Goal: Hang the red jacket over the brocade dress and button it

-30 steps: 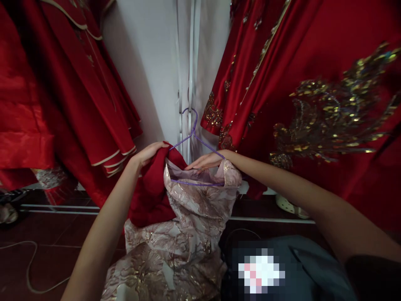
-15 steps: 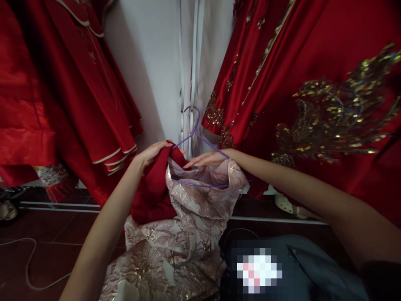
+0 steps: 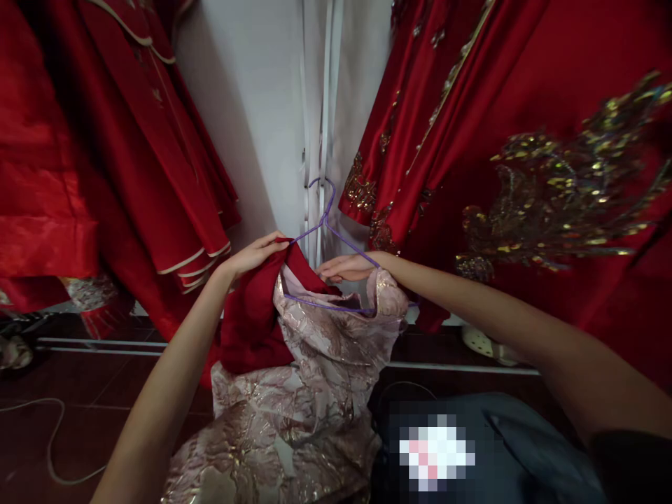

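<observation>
A thin purple wire hanger (image 3: pixel 330 227) sits in the neck of a pale pink dress (image 3: pixel 309 378) with gold brocade, which hangs down towards me. A dark red cloth (image 3: pixel 252 318) is bunched over the hanger's left shoulder. My left hand (image 3: pixel 257 253) pinches the top of that red cloth at the hanger's left arm. Over the hanger's right arm lies my right hand (image 3: pixel 349 267), its fingers closed on the red cloth's edge inside the dress's neck.
Red satin gowns (image 3: pixel 105 161) hang at the left; a red gown with gold sequin embroidery (image 3: pixel 551 182) fills the right. A white wall corner with rails (image 3: pixel 318 105) stands between them. A cable (image 3: pixel 50 448) lies on the dark floor.
My right hand's fingers have curled from flat to a pinch on the red cloth. The left hand has shifted slightly right along the hanger's arm. The dress has barely moved.
</observation>
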Motion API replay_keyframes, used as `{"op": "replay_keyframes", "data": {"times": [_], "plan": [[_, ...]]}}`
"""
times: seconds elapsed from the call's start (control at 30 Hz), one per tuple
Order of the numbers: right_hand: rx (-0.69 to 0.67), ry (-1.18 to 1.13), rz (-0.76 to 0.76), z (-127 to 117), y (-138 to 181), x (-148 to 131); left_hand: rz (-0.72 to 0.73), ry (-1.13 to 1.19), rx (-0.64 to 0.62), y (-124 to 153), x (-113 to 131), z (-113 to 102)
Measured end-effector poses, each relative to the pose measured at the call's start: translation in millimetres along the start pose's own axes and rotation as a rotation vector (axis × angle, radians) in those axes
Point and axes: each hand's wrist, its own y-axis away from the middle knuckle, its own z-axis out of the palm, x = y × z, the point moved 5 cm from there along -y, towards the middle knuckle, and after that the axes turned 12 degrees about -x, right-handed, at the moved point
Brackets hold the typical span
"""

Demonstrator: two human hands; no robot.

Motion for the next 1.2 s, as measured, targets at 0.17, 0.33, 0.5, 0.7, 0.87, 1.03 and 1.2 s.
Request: {"op": "replay_keyframes", "data": {"times": [0.17, 0.33, 0.5, 0.7, 0.87, 1.03, 1.2], "plan": [[-0.011, 0.004, 0.077, 7, 9, -3, 0.024, 0.025, -0.048, 8, 3, 3], [0.002, 0.021, 0.071, 6, 14, -2, 0.003, 0.06, -0.078, 10, 0, 7], [0.308, 0.314, -0.029, -27, 17, -6, 0.017, -0.029, -0.09, 14, -1, 7], [0.925, 0.851, 0.09, -69, 59, -23, 0.15, -0.336, -0.016, 4, -7, 9], [1.03, 0.993, 0.286, -75, 111, -26, 0.152, -0.348, -0.009, -1, -15, 15], [1.14, 1.116, 0.448, -81, 179, -20, 0.192, -0.457, 0.048, -2, -22, 6], [1.059, 1.217, 0.596, -61, 210, -13, 0.226, -0.636, 0.121, 0, -27, -3]]}}
